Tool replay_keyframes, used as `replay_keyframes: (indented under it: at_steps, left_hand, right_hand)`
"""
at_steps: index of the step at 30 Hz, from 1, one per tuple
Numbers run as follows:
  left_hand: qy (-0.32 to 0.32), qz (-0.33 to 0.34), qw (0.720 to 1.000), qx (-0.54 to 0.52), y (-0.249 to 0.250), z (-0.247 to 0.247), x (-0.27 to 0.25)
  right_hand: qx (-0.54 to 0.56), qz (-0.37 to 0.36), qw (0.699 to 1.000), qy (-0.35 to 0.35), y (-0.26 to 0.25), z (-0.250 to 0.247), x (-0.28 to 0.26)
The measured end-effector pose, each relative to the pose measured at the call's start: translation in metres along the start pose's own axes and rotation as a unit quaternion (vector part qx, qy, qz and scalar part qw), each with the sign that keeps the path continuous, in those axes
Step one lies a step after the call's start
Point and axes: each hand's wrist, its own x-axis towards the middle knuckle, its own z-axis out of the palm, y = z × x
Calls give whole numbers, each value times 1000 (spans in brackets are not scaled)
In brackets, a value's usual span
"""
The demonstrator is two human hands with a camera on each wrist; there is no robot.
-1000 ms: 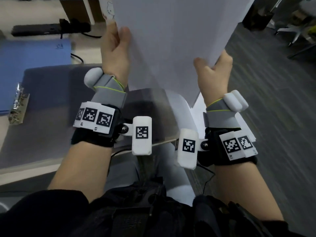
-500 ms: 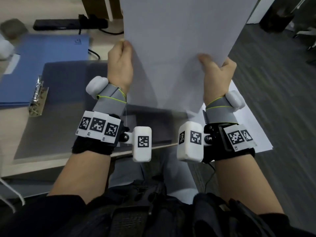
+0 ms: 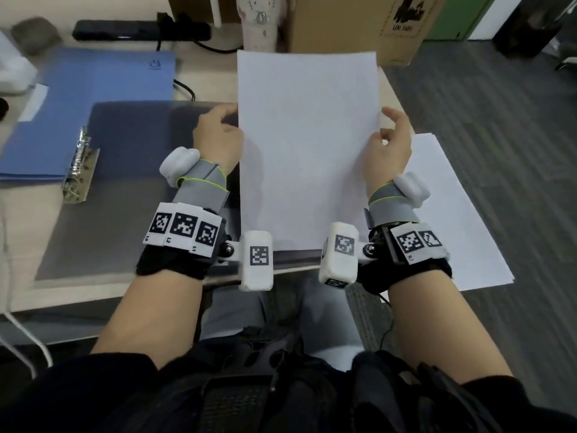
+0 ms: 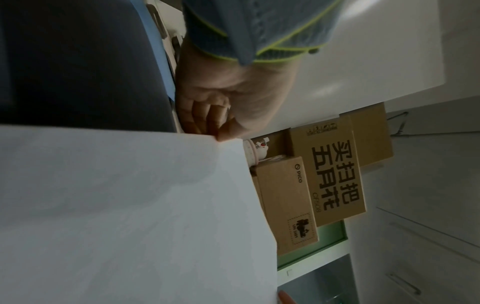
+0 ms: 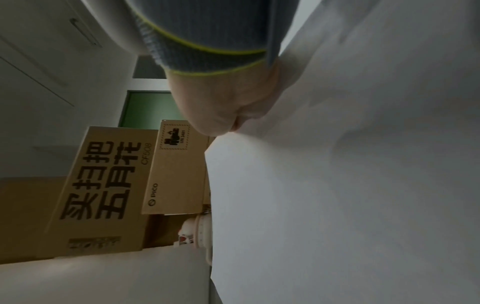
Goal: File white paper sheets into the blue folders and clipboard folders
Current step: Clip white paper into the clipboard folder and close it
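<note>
White rectangular paper sheet [image 3: 307,145] sat mid-frame, above the dark grey clipboard folder [image 3: 125,182] — left hand [image 3: 218,135] and right hand [image 3: 390,142] each pinched a side edge, probably to keep it flat for filing.

I hold the white paper sheet [image 3: 307,145] by its two long edges, approx. halfway up: my left hand [image 3: 218,137] pinches the left edge and my right hand [image 3: 388,145] the right one. The sheet is blank, flat and in portrait, and its far end goes over the desk edge. Below it, on the left, lies the dark grey clipboard folder [image 3: 121,182], open and flat, w/ a metal clip [image 3: 79,165] on its left side. Behind this lies the blue folder [image 3: 93,101], closed. More white sheets [image 3: 449,214] lie under my right wrist, as a stack.
</note>
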Motion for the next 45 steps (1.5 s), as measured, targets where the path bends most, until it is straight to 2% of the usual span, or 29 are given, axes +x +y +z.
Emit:
replay_keyframes:
  at_steps: [4,7,11,23,34,38,45]
  left_hand:
    - [-42,-59,996,41,-5,2,-9]
    - [-61,-71,994,59,-11,4,-13]
    - [-70,-75,992,67,-15,5,-15]
    - [-81,-68,993,53,-19,6,-8]
    - [-107,-74,988,82,-19,9,7]
    - [-125,-67,984,104,-17,9,8]
    - [-118,-44,976,177,-16,9,10]
  right_hand:
    - [-71,59,995,-41,15,3,1]
    - [-103,105,987,-64,21,4,-1]
    - [-119,125,983,-66,26,5,-1]
    - [-133,142,978,-76,27,6,8]
    - [-183,136,968,-103,25,13,20]
    - [-205,129,964,-107,27,13,23]
    - [-266,101,950,-125,28,16,22]
